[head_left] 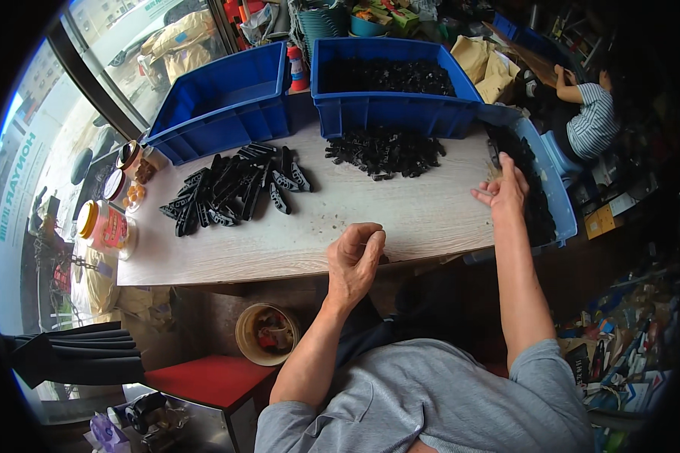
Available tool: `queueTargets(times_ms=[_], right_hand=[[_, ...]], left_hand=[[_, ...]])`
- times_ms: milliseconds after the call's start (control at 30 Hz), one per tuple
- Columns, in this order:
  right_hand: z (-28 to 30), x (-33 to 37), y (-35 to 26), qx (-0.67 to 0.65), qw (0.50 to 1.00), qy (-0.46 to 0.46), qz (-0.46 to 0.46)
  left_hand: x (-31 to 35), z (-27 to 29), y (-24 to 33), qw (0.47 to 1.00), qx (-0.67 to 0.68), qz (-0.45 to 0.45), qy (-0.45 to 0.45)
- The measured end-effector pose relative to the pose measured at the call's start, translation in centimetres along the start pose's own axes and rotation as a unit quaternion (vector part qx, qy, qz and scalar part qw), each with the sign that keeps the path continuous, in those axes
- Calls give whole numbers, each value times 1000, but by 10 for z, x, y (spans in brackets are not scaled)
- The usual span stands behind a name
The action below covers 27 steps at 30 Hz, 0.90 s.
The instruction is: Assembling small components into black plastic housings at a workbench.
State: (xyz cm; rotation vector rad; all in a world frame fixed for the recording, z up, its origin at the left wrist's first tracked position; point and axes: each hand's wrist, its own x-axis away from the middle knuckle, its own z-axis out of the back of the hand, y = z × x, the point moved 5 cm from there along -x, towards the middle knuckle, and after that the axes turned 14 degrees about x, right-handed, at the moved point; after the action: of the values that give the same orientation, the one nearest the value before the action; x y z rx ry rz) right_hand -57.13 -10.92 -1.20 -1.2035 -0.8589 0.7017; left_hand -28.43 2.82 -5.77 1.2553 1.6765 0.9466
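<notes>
My left hand (pixel 355 257) is closed above the front edge of the table (pixel 431 219), fingers curled inward; what they hold, if anything, is hidden. My right hand (pixel 508 185) reaches to the inner side of a light blue bin (pixel 567 213), with its fingers apart. Close to its fingertips is a small dark piece, and I cannot make out whether it touches them. Black plastic parts (pixel 536 192) lie in that bin. A pile of long black plastic pieces (pixel 234 185) is on the left of the table, and a heap of smaller black pieces (pixel 385 153) lies farther back.
Two blue crates stand at the back: the left crate (pixel 227 117), and the right crate (pixel 400 113) holding black parts. Jars (pixel 107 228) line the left edge. A bucket (pixel 267 334) sits below the table. Another person (pixel 589 121) is at the far right.
</notes>
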Motion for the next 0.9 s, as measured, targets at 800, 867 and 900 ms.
queueTargets(times_ms=[800, 867, 900], right_hand=[[-98, 21, 15, 356, 913, -201, -1], [-94, 20, 16, 359, 911, -204, -2], [-95, 22, 16, 362, 909, -208, -2]], left_hand=[[-11, -4, 4, 999, 0, 30, 21], [-17, -11, 6, 988, 62, 131, 52], [-21, -10, -2, 989, 86, 110, 46]])
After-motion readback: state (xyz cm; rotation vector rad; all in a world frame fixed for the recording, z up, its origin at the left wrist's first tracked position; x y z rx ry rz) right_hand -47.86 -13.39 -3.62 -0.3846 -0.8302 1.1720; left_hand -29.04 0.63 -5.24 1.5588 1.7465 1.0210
